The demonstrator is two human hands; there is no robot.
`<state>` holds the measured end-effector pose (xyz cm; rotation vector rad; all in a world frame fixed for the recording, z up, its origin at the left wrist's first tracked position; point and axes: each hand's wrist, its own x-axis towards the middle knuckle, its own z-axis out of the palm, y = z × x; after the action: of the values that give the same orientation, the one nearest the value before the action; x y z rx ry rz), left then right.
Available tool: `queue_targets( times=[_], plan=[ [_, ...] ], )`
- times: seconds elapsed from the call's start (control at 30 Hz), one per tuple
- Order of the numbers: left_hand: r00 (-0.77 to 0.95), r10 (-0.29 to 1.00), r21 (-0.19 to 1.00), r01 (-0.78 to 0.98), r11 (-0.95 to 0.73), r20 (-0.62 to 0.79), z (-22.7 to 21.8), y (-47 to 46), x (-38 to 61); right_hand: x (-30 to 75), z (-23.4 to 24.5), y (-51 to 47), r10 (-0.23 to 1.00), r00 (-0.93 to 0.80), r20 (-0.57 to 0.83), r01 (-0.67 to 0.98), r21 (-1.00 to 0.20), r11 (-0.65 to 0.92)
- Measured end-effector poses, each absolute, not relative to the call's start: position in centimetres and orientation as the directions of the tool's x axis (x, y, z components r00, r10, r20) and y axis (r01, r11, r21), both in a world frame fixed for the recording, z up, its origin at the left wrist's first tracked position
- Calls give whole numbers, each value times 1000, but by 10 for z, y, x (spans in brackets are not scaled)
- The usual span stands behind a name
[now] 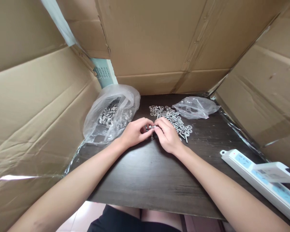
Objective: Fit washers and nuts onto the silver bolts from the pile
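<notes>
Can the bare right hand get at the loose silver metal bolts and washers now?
Likely yes: the right hand is beside the loose bolts and washers, nothing visibly between, though it is busy pinching a small silver metal fastener.

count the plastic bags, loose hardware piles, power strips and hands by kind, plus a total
Plastic bags: 2
Loose hardware pile: 1
Power strip: 1
Hands, left and right: 2
Total: 6

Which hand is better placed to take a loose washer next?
Probably the right hand: it's beside the pile of washers and bolts; the left hand is nearer the larger plastic bag.
</notes>
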<state>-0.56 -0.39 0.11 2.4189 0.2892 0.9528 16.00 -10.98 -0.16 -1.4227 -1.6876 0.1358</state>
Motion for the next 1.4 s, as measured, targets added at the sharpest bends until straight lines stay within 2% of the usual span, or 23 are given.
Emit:
queue_targets(
  times=[0.6,1.0,1.4],
  plan=[
    [732,364,530,4,-848,576,1,-4,-6,160,-4,-109,830,55,555,730,-590,346],
    [738,424,571,63,-818,525,3,-7,-6,160,-4,-108,798,77,598,788,-527,318],
    [724,429,567,64,-821,540,2,-6,-6,159,-3,-108,777,102,621,802,-513,304]
  ],
)
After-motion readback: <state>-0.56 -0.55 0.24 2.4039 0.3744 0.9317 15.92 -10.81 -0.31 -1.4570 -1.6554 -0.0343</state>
